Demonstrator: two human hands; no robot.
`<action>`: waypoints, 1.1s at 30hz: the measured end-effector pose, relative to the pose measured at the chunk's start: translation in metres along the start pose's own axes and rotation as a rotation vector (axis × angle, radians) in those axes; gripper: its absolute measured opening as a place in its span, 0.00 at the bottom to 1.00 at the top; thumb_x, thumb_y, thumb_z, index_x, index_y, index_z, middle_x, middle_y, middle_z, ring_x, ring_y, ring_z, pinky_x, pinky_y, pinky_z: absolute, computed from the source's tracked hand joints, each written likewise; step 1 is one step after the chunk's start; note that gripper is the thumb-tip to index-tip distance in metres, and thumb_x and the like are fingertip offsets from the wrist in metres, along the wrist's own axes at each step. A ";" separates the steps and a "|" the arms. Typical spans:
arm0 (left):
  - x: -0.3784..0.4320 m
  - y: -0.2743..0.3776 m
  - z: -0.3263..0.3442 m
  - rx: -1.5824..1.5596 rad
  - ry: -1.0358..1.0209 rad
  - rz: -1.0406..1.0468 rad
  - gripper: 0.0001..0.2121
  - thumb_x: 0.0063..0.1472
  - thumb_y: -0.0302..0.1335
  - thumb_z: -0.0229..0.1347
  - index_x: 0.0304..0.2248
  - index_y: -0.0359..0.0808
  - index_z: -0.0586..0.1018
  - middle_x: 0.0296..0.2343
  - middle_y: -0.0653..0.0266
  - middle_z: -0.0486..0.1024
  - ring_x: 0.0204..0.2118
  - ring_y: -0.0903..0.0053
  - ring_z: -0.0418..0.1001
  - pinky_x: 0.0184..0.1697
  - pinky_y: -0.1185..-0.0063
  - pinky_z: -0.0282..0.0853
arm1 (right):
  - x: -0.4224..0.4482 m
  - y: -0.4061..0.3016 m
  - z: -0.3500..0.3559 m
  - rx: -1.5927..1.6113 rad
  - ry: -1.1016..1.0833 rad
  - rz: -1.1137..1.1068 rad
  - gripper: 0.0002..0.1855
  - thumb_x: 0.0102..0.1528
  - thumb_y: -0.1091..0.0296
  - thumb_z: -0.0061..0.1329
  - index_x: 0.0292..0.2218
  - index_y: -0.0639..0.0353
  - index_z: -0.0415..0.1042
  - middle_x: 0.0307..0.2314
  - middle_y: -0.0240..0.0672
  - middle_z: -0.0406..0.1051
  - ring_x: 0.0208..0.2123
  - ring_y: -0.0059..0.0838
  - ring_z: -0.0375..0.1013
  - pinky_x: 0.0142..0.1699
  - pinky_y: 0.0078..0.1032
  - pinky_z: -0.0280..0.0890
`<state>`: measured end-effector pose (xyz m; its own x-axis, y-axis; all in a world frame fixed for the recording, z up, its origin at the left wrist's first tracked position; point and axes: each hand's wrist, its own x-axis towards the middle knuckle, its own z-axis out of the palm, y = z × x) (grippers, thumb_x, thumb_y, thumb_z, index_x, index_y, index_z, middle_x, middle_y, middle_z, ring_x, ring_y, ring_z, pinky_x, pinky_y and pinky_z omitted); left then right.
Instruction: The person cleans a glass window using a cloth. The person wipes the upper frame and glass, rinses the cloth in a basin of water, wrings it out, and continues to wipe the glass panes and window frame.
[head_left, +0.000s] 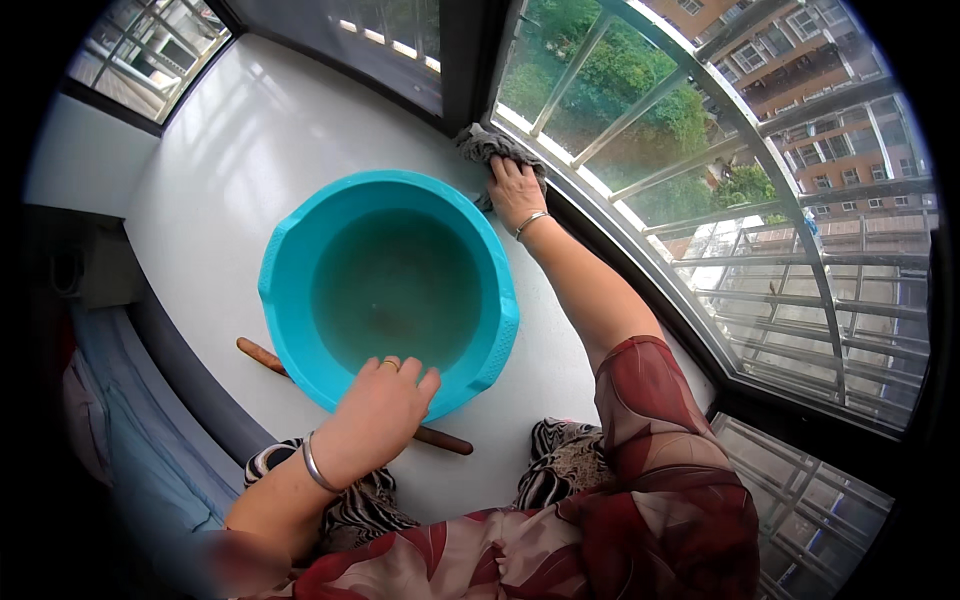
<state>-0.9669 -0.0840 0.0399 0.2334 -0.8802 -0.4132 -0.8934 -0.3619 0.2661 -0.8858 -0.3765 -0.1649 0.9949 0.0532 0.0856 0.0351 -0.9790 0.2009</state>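
A turquoise plastic basin holding cloudy water sits on a white ledge before me. Over its near rim hangs my left hand, fingers slightly bent and nothing seen in them; whether it touches the rim is not clear. Beyond the basin to the right, my right hand presses a crumpled grey cloth against the dark window frame and the ledge beside it. Part of the cloth is hidden under the fingers. A brown stick-like handle shows below the basin, and a similar piece at its left.
Window glass with metal bars outside runs along the right. A dark window frame borders the far side. At the left, a grey curved edge lies beside hanging light-blue fabric. My patterned trouser legs are near the basin.
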 end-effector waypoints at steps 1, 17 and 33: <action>0.002 -0.003 0.004 0.001 0.001 0.001 0.19 0.49 0.28 0.57 0.41 0.32 0.69 0.28 0.58 0.67 0.33 0.66 0.68 0.37 0.73 0.64 | -0.004 0.002 0.001 -0.013 -0.010 -0.015 0.10 0.51 0.66 0.41 0.32 0.55 0.74 0.43 0.34 0.61 0.44 0.29 0.60 0.48 0.28 0.55; 0.032 -0.017 0.006 -0.094 -0.052 0.034 0.20 0.47 0.26 0.58 0.42 0.32 0.70 0.30 0.56 0.68 0.34 0.64 0.69 0.37 0.72 0.66 | -0.322 0.098 -0.011 -0.132 -0.224 0.356 0.10 0.48 0.67 0.41 0.33 0.56 0.70 0.37 0.34 0.60 0.39 0.30 0.63 0.42 0.29 0.59; 0.051 -0.003 0.014 -0.059 -0.155 0.012 0.22 0.47 0.25 0.58 0.43 0.31 0.69 0.32 0.53 0.69 0.35 0.60 0.69 0.37 0.70 0.66 | -0.553 0.140 -0.076 1.931 0.020 2.118 0.17 0.47 0.59 0.47 0.37 0.57 0.70 0.34 0.39 0.72 0.32 0.34 0.74 0.41 0.33 0.69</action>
<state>-0.9576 -0.1234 0.0052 0.1569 -0.8283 -0.5378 -0.8708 -0.3730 0.3204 -1.4382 -0.5283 -0.1095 0.0278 -0.4014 -0.9155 -0.2065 0.8938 -0.3981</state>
